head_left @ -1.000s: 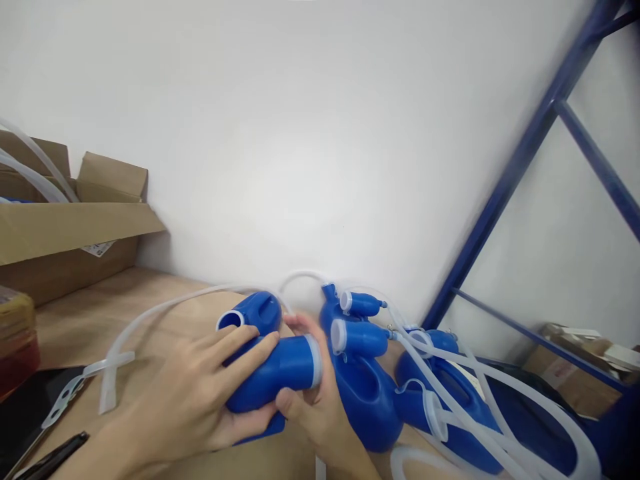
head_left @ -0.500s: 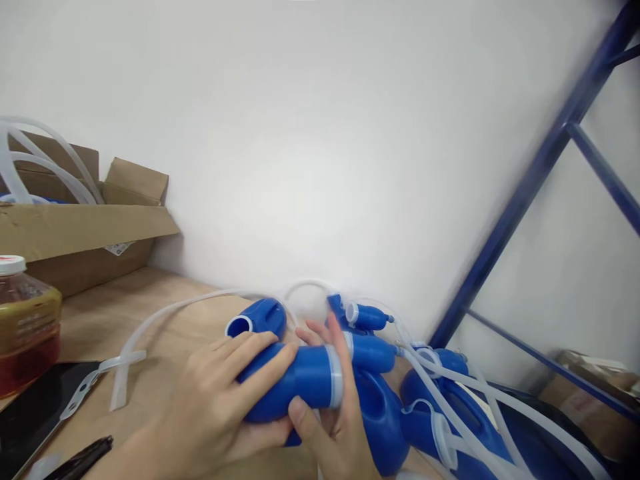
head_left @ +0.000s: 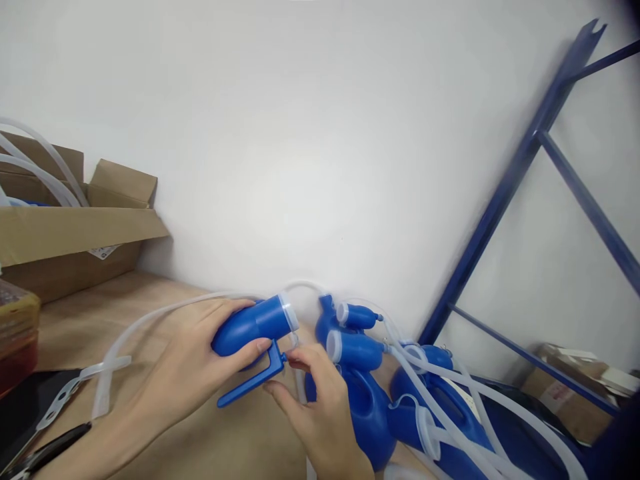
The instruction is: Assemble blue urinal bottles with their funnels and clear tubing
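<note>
My left hand [head_left: 195, 363] is wrapped round a blue plastic bottle [head_left: 253, 325] with a white collar at its neck, held tilted just above the wooden table [head_left: 150, 307]. A flat blue handle sticks out under the bottle. My right hand [head_left: 313, 393] pinches the end of a clear tube [head_left: 296, 347] beside that handle, close to the bottle's neck. A long clear tube [head_left: 165, 308] runs off to the left from behind the bottle. To the right lies a pile of similar blue bottles [head_left: 370, 387] with white caps and tangled tubes.
An open cardboard box [head_left: 75, 233] with more tubing stands at the back left. A jar of amber liquid [head_left: 17, 333] sits at the left edge, with a dark flat object and a black tool below it. A blue metal rack frame [head_left: 505, 200] leans at the right.
The bottle has been turned in my left hand, so its collared neck now points up and right and the handle shows below. My right hand has left the neck and pinches the tube end.
</note>
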The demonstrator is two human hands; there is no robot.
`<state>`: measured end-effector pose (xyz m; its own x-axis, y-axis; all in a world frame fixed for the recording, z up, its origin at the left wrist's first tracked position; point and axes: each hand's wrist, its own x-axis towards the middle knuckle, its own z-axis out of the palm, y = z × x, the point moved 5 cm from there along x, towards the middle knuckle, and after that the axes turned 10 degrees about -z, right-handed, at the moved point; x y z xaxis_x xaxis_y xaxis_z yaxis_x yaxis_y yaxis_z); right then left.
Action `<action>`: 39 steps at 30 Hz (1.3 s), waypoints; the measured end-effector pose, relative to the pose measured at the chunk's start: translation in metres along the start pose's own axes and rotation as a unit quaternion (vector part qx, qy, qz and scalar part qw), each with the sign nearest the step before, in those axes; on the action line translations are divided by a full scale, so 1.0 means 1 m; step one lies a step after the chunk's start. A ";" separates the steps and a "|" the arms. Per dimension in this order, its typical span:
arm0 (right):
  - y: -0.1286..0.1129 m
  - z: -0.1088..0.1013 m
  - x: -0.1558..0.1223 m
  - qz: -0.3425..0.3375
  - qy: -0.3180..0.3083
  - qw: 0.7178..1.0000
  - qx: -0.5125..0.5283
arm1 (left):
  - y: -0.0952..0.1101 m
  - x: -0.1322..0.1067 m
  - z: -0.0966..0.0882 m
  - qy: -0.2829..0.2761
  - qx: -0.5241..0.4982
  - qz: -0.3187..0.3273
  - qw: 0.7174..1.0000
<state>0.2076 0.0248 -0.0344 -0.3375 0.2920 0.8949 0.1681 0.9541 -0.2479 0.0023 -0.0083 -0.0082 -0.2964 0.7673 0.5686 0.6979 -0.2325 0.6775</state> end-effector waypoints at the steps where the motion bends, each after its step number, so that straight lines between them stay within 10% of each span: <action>1: -0.002 -0.001 0.000 -0.027 0.012 0.999 -0.023 | -0.001 0.000 0.001 -0.006 -0.006 -0.008 1.000; 9: -0.009 -0.010 0.003 -0.081 0.061 0.995 0.002 | 0.001 -0.002 0.000 0.015 -0.003 0.016 1.000; 19: -0.022 -0.009 0.004 -0.096 -0.033 0.993 0.052 | 0.009 -0.012 -0.002 0.054 0.034 0.104 0.993; 23: -0.014 -0.012 0.009 0.044 -0.064 0.986 0.147 | 0.015 -0.017 -0.007 0.066 0.041 0.136 0.988; 29: 0.004 -0.005 0.010 0.237 -0.040 0.894 0.379 | 0.022 -0.026 -0.009 0.096 0.068 0.164 0.979; 39: 0.022 0.003 -0.015 0.360 -0.084 0.871 0.323 | 0.026 -0.040 -0.009 0.150 0.121 0.220 0.956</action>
<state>0.2134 0.0421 -0.0548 -0.4998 0.7844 0.3672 -0.1465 0.3413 -0.9285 0.0266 -0.0503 -0.0092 -0.0882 0.4127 0.9066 0.9178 -0.3201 0.2349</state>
